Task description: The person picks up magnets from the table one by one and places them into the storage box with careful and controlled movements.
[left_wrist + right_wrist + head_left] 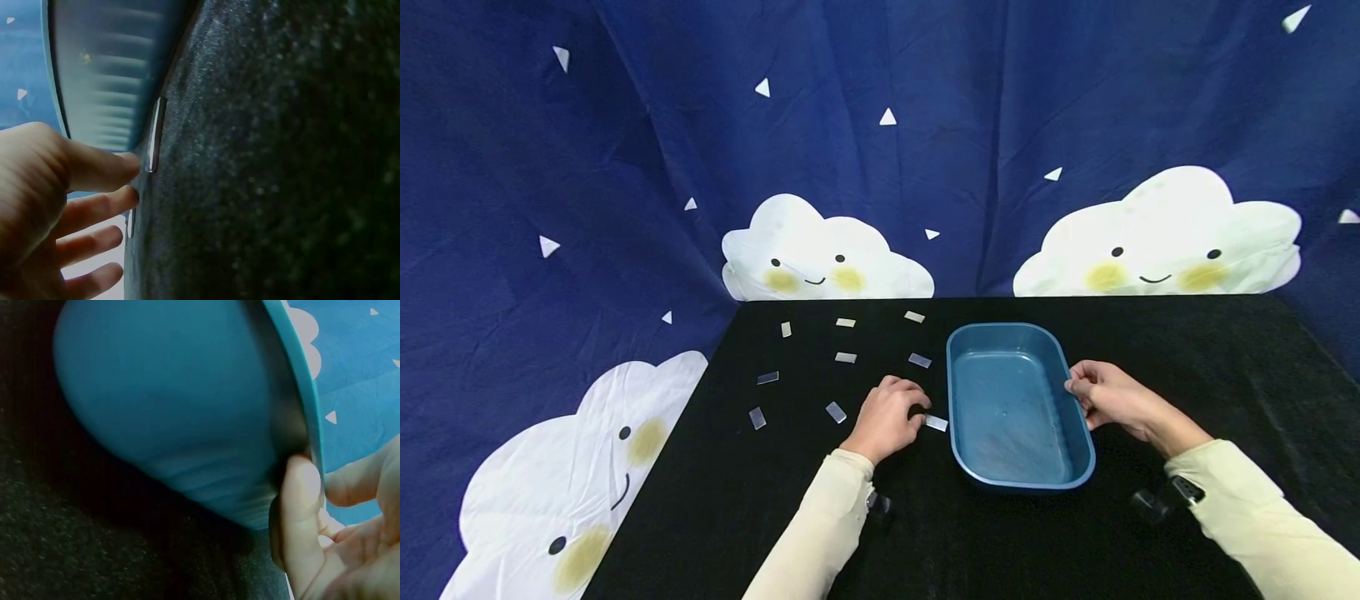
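Note:
A blue plastic tub (pixel 1004 417) stands on the black table, longer front to back. My right hand (pixel 1112 398) pinches its right rim between thumb and fingers; the right wrist view shows the rim (pixel 306 394) running in between them. Left of the tub, my left hand (pixel 883 417) reaches low over the cloth with thumb and fingers apart. Right at its fingertips lies a small clear flat rectangular piece (pixel 936 423), close to the tub's left wall. In the left wrist view this piece (pixel 156 134) lies flat on the cloth just beyond the thumb tip.
Several similar small rectangular pieces lie scattered left of the tub, such as one piece (pixel 836 412) beside the left hand and another piece (pixel 919 360) beyond it. The black tabletop (pixel 1195 350) ends at a blue curtain (pixel 865 150) with white clouds.

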`<state>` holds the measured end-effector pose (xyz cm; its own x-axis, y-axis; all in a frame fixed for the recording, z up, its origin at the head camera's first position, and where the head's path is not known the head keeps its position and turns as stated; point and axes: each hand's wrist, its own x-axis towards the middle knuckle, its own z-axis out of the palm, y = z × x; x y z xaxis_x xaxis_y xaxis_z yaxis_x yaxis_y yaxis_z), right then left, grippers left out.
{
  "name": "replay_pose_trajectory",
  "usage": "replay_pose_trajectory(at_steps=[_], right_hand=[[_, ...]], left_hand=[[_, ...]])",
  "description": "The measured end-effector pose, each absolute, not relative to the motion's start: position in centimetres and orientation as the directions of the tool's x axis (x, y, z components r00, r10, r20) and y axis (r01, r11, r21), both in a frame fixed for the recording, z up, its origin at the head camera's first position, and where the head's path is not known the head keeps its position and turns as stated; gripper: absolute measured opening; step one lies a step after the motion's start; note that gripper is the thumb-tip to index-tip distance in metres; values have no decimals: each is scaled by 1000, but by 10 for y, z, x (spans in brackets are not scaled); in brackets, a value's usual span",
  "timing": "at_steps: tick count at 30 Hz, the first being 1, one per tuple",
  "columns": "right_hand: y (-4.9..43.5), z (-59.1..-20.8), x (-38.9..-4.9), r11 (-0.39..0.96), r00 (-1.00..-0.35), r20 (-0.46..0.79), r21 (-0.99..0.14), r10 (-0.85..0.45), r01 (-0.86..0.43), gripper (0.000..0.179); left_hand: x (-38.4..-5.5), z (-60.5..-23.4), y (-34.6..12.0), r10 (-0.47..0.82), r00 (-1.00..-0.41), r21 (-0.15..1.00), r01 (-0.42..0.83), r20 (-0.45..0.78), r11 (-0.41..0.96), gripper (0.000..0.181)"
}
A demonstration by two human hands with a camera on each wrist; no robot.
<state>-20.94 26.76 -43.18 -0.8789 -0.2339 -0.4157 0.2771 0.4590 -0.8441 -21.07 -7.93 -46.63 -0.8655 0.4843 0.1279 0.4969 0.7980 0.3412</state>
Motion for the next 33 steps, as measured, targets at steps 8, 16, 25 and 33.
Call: replay_pose_trajectory(at_steps=[8,16,25,33], right_hand=[[266,-433,-206,452,-891,-395,-852,-224,264,20],[268,-433,-206,438,-877,-413,-854,-244,280,20],[269,-433,-207,434,-876,-412,-857,-250,279,20],[269,-432,-206,435,-875,-416,-855,-249,283,21]], left_hand=[[-210,-467,-77,510,-853,311,516,109,798,18],[-211,-468,-77,517,-853,294,514,75,806,15],[-214,-468,-76,517,-854,274,512,62,814,14],[-214,-467,-74,519,-851,257,522,84,813,8]])
